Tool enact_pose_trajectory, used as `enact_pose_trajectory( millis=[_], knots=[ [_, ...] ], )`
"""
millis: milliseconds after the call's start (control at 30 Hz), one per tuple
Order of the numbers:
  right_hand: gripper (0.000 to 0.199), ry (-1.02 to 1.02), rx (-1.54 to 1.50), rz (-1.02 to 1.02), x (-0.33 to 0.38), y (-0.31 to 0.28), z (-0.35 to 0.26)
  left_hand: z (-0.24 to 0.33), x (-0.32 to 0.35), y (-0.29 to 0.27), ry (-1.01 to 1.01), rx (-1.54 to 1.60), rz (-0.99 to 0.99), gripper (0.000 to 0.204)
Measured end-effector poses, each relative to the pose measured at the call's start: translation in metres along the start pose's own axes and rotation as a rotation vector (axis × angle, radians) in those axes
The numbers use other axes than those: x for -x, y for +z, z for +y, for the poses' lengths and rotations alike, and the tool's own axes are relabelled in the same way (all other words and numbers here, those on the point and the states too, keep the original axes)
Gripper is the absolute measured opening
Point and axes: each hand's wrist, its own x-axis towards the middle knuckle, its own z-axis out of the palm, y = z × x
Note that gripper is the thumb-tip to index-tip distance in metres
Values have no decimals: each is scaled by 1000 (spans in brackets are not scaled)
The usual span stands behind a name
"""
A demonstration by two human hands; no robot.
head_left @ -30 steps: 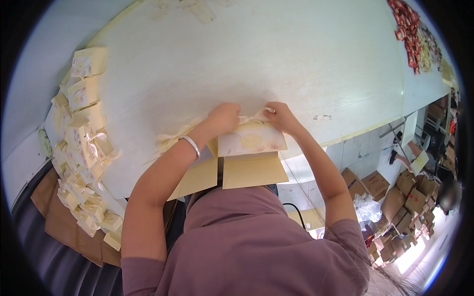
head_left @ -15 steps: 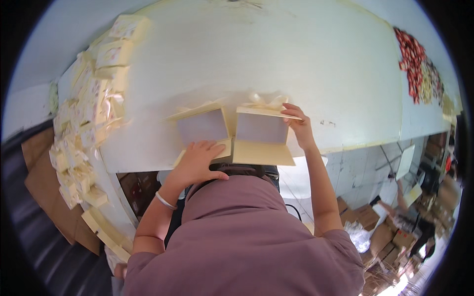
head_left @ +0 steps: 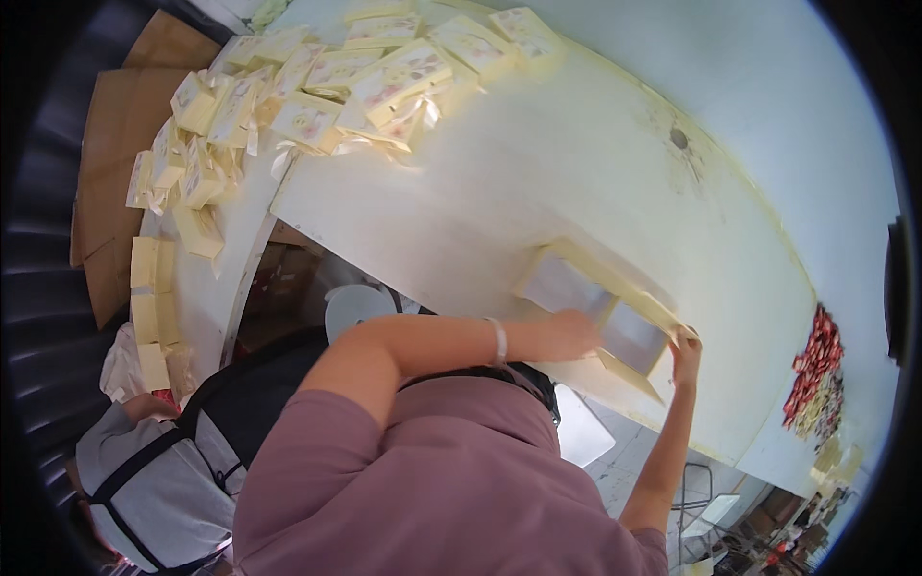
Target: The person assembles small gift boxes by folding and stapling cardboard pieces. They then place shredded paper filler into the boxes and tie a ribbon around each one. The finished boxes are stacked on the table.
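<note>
On the tabletop: two open boxes, four o'clock.
Left hand: points toward three o'clock; grip unclear.
Right hand: points toward twelve, fingers pinching one box's edge.

1. Open boxes, lower right of centre: cream card, smooth and matt, with paler, flat-looking insides.
2. Surface: pale and smooth with a soft sheen, roughened by a stain at upper right.
3. Heaped boxes, upper left: smooth printed card, with glossy, satin-like ribbon.
4. Bracelet: smooth, silvery metal.
5. Shirt: matt mauve cloth.
6. Brown sheet, left: dull cardboard.
</note>
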Motion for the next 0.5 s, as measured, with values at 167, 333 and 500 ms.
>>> enact_pose_trajectory(
  millis=[167,333,500],
  knots=[
    [63,196,260,270,-11,-39,-6,-3,-60,20,24,17,-5,14],
    [74,-161,671,681,10,-73,-30,9,-28,-83,189,19,277,55],
    [42,-583,245,644,81,98,-118,-211,75,-260,-762,-339,566,87]
  ],
)
